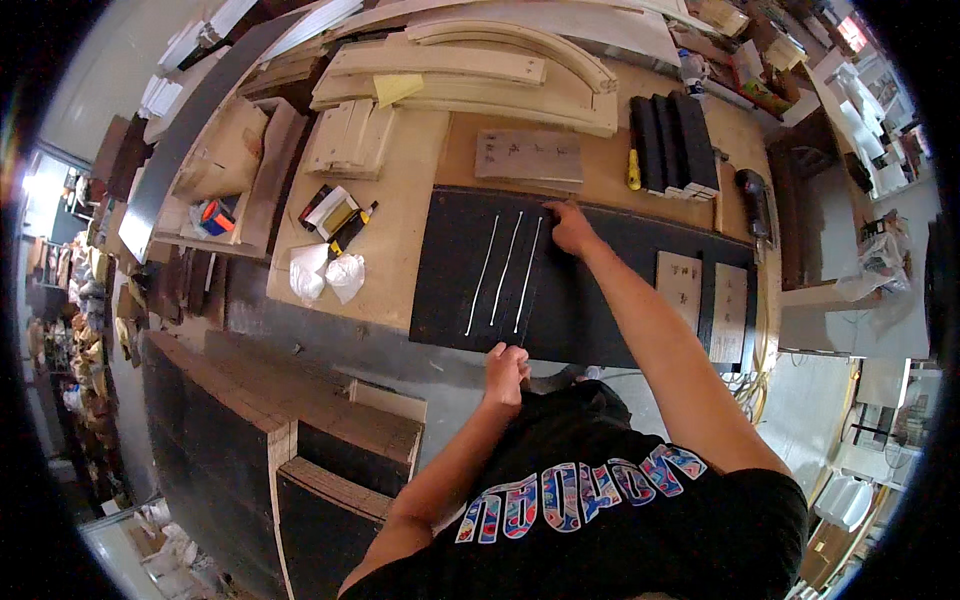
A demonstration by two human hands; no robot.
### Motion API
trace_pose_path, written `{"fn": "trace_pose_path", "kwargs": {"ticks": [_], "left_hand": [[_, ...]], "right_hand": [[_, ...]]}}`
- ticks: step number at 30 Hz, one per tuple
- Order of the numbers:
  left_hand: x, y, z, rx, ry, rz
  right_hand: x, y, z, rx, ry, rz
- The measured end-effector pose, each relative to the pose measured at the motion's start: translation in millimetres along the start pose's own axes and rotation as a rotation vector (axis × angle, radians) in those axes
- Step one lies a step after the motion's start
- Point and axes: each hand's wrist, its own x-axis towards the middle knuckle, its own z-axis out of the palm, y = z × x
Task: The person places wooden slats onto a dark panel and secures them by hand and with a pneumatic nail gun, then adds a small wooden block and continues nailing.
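Black shirt (620, 535), foreground; left hand (507, 374) and right hand (573, 230), curled, grip indeterminable, at opposite edges of a black panel (595, 300) bearing white lines (507, 266), presumably to steady it.

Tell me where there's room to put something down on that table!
The table has room between the white crumpled wads and the black panel. The panel itself is bare between the white lines and the right forearm. It's crowded at the back, around the curved wood pieces.
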Motion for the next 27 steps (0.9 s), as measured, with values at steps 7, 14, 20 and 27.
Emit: {"fn": "trace_pose_path", "kwargs": {"ticks": [7, 14, 20, 27], "left_hand": [[4.4, -31.5, -15.7, -0.061, -0.139, -0.069], [-18.8, -17.1, 10.5, 0.093, -0.164, -0.152], [-27.5, -14.1, 42.8, 0.148, -0.304, -0.217], [-57.5, -10.0, 93.6, 0.838, -0.284, 0.724]], "right_hand": [[-55.0, 11.3, -38.6, 0.505, -0.043, 0.194], [-151.1, -33.7, -134.1, 1.194, -0.004, 0.148], [-204.8, -47.6, -185.3, 1.101, 0.154, -0.111], [-258.9, -77.1, -220.0, 0.879, 0.342, -0.277]]}}
